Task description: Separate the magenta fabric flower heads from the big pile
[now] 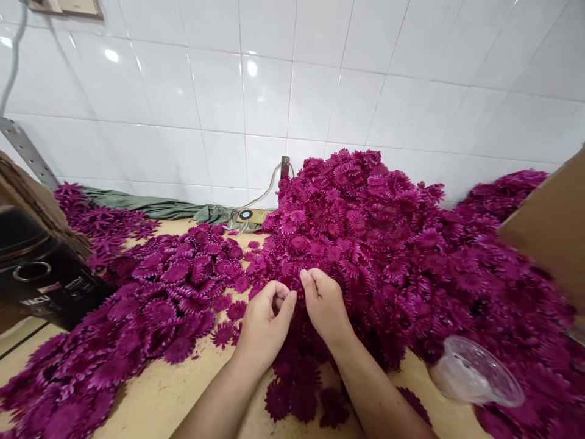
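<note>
Though heaped toward the back edge of the worktop (146, 399), treat magenta artificial flower heads (356, 228) as probably light, soft, easily creased; grip flat centres. Left hand (269, 320) and right hand (325, 305) close to them, fingers curled toward thumbs; cannot tell whether pinching any.

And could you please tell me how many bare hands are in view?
2: the left hand and, just beside it, the right hand, both near the middle, by the large magenta flower pile. No others show.
</note>
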A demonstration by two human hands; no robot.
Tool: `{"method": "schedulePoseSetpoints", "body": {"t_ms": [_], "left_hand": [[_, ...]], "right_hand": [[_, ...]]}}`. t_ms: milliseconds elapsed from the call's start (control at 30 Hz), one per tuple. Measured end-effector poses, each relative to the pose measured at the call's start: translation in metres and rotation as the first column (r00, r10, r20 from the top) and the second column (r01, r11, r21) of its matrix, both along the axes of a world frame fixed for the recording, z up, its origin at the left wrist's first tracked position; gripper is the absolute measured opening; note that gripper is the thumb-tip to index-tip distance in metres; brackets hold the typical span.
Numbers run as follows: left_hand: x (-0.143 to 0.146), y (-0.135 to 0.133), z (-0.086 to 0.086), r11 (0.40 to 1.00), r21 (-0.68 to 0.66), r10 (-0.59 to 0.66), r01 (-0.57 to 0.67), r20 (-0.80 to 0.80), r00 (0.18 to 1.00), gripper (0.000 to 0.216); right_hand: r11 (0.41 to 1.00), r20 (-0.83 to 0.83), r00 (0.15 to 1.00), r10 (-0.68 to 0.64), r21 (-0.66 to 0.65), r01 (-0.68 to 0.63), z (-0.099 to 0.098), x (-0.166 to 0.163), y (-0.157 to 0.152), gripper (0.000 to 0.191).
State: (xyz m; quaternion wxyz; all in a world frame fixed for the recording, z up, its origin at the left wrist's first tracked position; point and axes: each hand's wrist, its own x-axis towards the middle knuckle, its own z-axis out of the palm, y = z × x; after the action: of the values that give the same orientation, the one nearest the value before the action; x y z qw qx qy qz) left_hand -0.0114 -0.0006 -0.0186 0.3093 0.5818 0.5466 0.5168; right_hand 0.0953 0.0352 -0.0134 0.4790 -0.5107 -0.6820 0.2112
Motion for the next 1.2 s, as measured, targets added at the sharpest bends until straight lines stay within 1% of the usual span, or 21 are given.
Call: {"method": "schedulePoseSetpoints", "body": {"t_ms": [67, 100, 133, 167, 233, 267, 367, 433, 467, 500, 567, 633, 667, 733, 833, 900, 933, 1000, 1067, 1133, 1200], "left_hand": [[0.0, 0.002, -0.002, 0.999, -0.035, -0.028, 0.036, 0.214, 0.977, 0.019], [0.0, 0.003, -0.002, 0.997, -0.053, -0.039, 0.058, 0.301, 0.953, 0.024], [0.0, 0.004, -0.003, 0.994, -0.068, -0.053, 0.083, 0.365, 0.93, 0.03], [0.0, 0.005, -0.003, 0.991, -0.077, -0.066, 0.105, 0.403, 0.913, 0.034], [0.001, 0.006, -0.003, 0.988, -0.069, -0.098, 0.14, 0.421, 0.902, 0.034], [0.001, 0.006, -0.002, 0.989, -0.056, -0.102, 0.137, 0.415, 0.904, 0.032], [0.001, 0.005, -0.001, 0.996, -0.019, -0.07, 0.084, 0.374, 0.925, 0.03], [0.0, 0.003, -0.001, 0.999, 0.024, -0.048, 0.043, 0.322, 0.946, 0.032], [0.0, 0.003, -0.001, 0.998, 0.059, -0.043, 0.027, 0.286, 0.957, 0.031], [0.0, 0.003, -0.001, 0.995, 0.094, -0.039, 0.016, 0.248, 0.968, 0.029], [0.001, 0.003, -0.001, 0.992, 0.129, -0.035, 0.011, 0.19, 0.981, 0.024], [0.001, 0.004, 0.0, 0.995, 0.097, -0.037, 0.021, 0.17, 0.985, 0.021], [0.0, 0.004, 0.001, 0.997, 0.074, -0.033, 0.02, 0.168, 0.985, 0.02], [-0.006, 0.002, 0.006, 0.999, 0.044, -0.005, -0.001, 0.138, 0.99, 0.018], [-0.029, -0.012, 0.013, 0.999, 0.007, 0.049, -0.049, -0.033, 0.998, 0.019], [-0.05, -0.028, 0.015, 0.998, -0.038, 0.043, -0.051, -0.18, 0.983, 0.021], [-0.062, -0.037, 0.013, 0.996, -0.092, 0.0, -0.022, -0.236, 0.972, 0.023], [-0.081, -0.053, 0.006, 0.983, -0.185, -0.065, 0.007, -0.309, 0.949, 0.025], [-0.095, -0.066, -0.003, 0.977, -0.213, -0.063, -0.021, -0.376, 0.924, 0.025], [-0.102, -0.073, -0.012, 0.976, -0.211, -0.049, -0.053, -0.453, 0.89, 0.024], [-0.107, -0.077, -0.018, 0.978, -0.193, -0.037, -0.078, -0.529, 0.848, 0.023]], "right_hand": [[0.994, -0.129, 0.986, 0.105, -0.009, -0.107, -0.002, -0.001, 0.0, 0.018], [0.987, -0.2, 0.967, 0.156, -0.012, -0.162, -0.003, -0.002, 0.001, 0.011], [0.979, -0.265, 0.945, 0.194, -0.015, -0.205, -0.005, -0.003, 0.001, 0.012], [0.972, -0.318, 0.923, 0.217, -0.018, -0.234, -0.006, -0.003, 0.001, 0.02], [0.964, -0.384, 0.893, 0.234, -0.028, -0.264, -0.007, -0.003, 0.0, 0.031], [0.959, -0.398, 0.885, 0.242, -0.038, -0.28, -0.006, -0.002, 0.0, 0.032], [0.934, -0.383, 0.874, 0.3, -0.069, -0.351, -0.001, 0.0, -0.004, 0.023], [0.935, -0.306, 0.902, 0.305, -0.083, -0.344, 0.003, 0.0, -0.007, 0.014], [0.951, -0.241, 0.931, 0.275, -0.075, -0.301, 0.004, 0.0, -0.008, 0.011], [0.97, -0.165, 0.96, 0.225, -0.055, -0.237, 0.004, 0.0, -0.009, 0.012], [0.995, -0.013, 0.995, 0.102, 0.008, -0.102, 0.003, -0.002, -0.01, 0.02], [0.998, 0.082, 0.996, 0.027, 0.059, -0.032, 0.001, -0.003, -0.009, 0.028], [0.997, 0.106, 0.994, 0.027, 0.065, -0.034, 0.0, -0.003, -0.009, 0.03], [0.992, 0.119, 0.986, 0.115, 0.029, -0.119, 0.001, -0.002, -0.009, 0.03], [0.941, 0.06, 0.943, 0.328, -0.111, -0.32, 0.008, 0.0, -0.009, 0.03], [0.92, 0.072, 0.924, 0.377, -0.146, -0.364, 0.019, -0.004, -0.005, 0.03], [0.923, 0.12, 0.918, 0.378, -0.13, -0.363, 0.025, -0.01, -0.002, 0.028], [0.927, 0.298, 0.879, 0.373, -0.076, -0.368, 0.035, -0.029, 0.006, 0.023], [0.923, 0.518, 0.777, 0.357, -0.066, -0.38, 0.04, -0.058, 0.017, 0.022], [0.94, 0.704, 0.637, 0.315, -0.136, -0.314, 0.039, -0.089, 0.031, 0.03], [0.95, 0.735, 0.608, 0.301, -0.175, -0.258, 0.031, -0.116, 0.046, 0.04]]}}
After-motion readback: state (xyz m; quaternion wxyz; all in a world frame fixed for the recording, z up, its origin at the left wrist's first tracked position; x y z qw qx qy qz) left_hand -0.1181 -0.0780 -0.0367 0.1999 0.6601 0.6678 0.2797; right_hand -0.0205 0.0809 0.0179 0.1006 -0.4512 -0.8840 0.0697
